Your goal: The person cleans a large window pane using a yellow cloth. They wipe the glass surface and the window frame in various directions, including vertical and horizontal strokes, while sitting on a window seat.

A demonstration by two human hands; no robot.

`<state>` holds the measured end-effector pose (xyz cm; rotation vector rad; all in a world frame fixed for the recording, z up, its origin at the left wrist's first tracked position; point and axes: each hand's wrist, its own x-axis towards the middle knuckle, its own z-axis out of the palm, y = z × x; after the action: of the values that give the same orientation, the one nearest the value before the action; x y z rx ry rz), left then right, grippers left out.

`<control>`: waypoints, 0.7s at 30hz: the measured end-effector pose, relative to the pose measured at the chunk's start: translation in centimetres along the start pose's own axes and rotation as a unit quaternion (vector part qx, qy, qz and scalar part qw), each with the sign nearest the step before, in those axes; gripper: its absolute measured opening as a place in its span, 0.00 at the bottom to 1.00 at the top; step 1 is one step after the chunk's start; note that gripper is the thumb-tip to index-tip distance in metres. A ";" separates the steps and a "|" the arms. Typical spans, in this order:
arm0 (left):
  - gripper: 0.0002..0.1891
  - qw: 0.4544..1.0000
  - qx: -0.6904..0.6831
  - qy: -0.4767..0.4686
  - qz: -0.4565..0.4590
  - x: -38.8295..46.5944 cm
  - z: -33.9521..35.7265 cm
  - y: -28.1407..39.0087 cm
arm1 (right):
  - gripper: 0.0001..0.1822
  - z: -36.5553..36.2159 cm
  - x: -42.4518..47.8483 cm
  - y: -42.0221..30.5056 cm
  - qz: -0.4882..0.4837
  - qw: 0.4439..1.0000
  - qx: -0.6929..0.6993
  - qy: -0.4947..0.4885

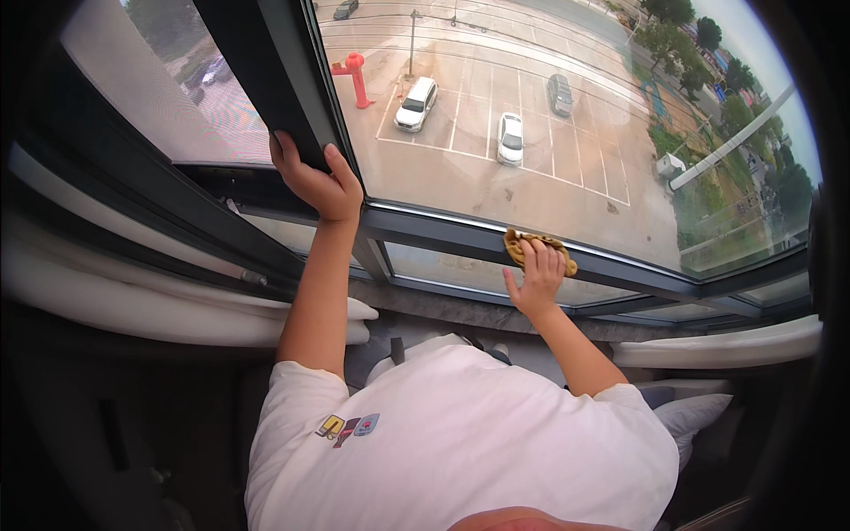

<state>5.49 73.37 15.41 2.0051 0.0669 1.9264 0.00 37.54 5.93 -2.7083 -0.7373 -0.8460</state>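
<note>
With fingers wrapped around it, my left hand [320, 179] holds the dark upright window frame post [285, 79], its thumb on the right face. My right hand [541, 279] presses a crumpled yellow-brown cloth [512, 249] on the dark horizontal window rail [438, 229], with the fingers over the cloth and the thumb out to the left. Above that rail is a large glass pane [465, 179]; narrower lower panes [445, 265] lie beneath it. A screened window section [232, 113] is to the left of the post.
White curtains [199, 312] hang at the left, and another white curtain [724, 345] is at the right. Under the lower panes runs a grey stone sill [458, 312]. A pillow [697, 411] lies at the lower right. Outside, far below, are parked cars and a red pipe.
</note>
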 end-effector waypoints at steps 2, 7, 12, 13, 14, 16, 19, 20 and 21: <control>0.32 1.000 -0.013 0.003 0.002 0.1 0.0 -0.1 | 0.34 1.1 2.5 -4.0 -0.037 0.998 0.048 -0.032; 0.32 1.000 -0.007 -0.001 0.014 0.1 0.2 -0.1 | 0.39 5.2 8.2 -13.1 -0.179 0.973 0.130 -0.065; 0.33 1.000 0.000 0.001 0.024 0.5 0.2 -0.4 | 0.38 6.7 10.3 -15.9 -0.205 0.958 0.182 -0.088; 0.32 1.000 -0.001 -0.006 0.028 0.5 0.3 -0.3 | 0.37 6.6 9.9 -15.2 -0.197 0.958 0.187 -0.088; 0.30 0.999 -0.003 -0.013 0.032 0.5 0.4 -0.3 | 0.36 6.4 9.4 -14.6 -0.189 0.959 0.192 -0.087; 0.31 0.999 0.008 -0.019 0.045 0.6 0.4 -0.5 | 0.31 5.3 7.3 -12.1 -0.134 0.977 0.165 -0.021; 0.32 0.999 0.009 -0.023 0.041 0.4 0.2 -0.5 | 0.22 3.4 3.0 -4.7 -0.072 0.992 0.087 0.056; 0.32 0.999 -0.005 -0.023 0.032 0.5 0.1 -0.3 | 0.20 2.7 1.2 -1.6 -0.043 0.995 0.054 0.073; 0.31 0.999 -0.002 -0.019 0.030 0.3 0.1 -0.3 | 0.18 2.1 -0.5 1.6 -0.014 0.994 0.029 0.100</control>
<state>5.63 73.70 15.67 2.0625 -0.0065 1.9226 1.45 36.69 3.88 -2.5219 -0.7450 -1.0663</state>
